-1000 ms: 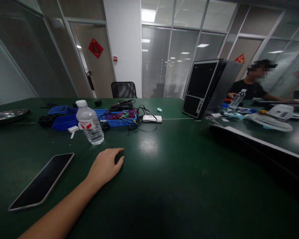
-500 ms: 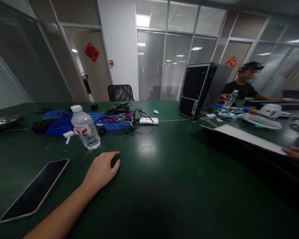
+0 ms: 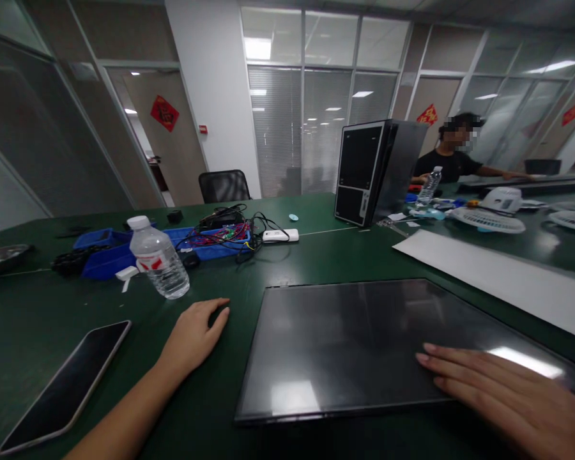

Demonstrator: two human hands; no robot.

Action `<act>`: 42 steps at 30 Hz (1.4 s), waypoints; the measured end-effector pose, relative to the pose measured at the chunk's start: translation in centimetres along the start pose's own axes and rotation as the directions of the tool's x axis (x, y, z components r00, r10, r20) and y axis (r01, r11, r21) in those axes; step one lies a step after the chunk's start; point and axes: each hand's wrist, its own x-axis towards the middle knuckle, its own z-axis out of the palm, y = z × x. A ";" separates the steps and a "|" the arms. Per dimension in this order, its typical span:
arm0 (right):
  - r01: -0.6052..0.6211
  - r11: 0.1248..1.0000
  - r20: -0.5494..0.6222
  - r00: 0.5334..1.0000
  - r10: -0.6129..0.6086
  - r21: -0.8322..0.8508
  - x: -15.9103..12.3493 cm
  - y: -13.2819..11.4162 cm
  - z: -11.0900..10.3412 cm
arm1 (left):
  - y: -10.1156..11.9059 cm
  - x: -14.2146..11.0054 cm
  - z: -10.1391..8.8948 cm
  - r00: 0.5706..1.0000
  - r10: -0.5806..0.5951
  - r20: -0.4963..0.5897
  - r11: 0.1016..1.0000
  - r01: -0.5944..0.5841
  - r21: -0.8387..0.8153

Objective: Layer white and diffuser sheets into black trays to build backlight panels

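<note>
A glossy black screen panel (image 3: 345, 345) lies in front of me on the green table, reflecting the ceiling lights. My right hand (image 3: 512, 390) is over its right part, fingers stretched out flat and holding nothing; whether the whole palm touches is unclear. Left of the panel, my left hand (image 3: 196, 332) rests on the tabletop with thumb and forefinger apart, empty. Behind that hand stands a clear water bottle (image 3: 160, 259), and a phone (image 3: 67, 383) lies dark to its left. A long white sheet (image 3: 498, 275) lies beyond the panel on the right.
Blue bins (image 3: 108, 255) and a tray of tangled wires (image 3: 220, 239) sit at the back left, with a white power strip (image 3: 280, 236) alongside. A black computer tower (image 3: 378, 172) stands behind. Across the table on the right sits a person (image 3: 448, 160) near a white fan (image 3: 489, 217).
The dark panel, tilted up at the right, now lies flat before me. My right hand has moved left onto it. The white sheet shows more fully. My left hand stays put.
</note>
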 end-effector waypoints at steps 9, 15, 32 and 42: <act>0.113 0.988 0.284 0.948 -0.140 0.109 7.9 2.2 4.5 | -0.3 0.1 0.3 0.998 -0.019 0.053 0.999 0.021 -0.033; -0.403 0.908 0.237 0.877 0.418 -0.111 10.0 17.4 8.4 | -0.9 0.1 1.0 0.995 -0.004 0.102 0.998 -0.002 0.064; -0.762 0.482 0.191 0.445 0.875 -0.433 3.9 27.0 11.7 | -1.2 0.7 1.2 0.980 -0.159 0.121 0.987 0.154 0.046; -0.451 0.795 0.216 0.798 0.563 -0.406 9.0 19.3 10.1 | -1.0 0.5 1.2 0.984 -0.124 0.126 0.992 0.118 0.055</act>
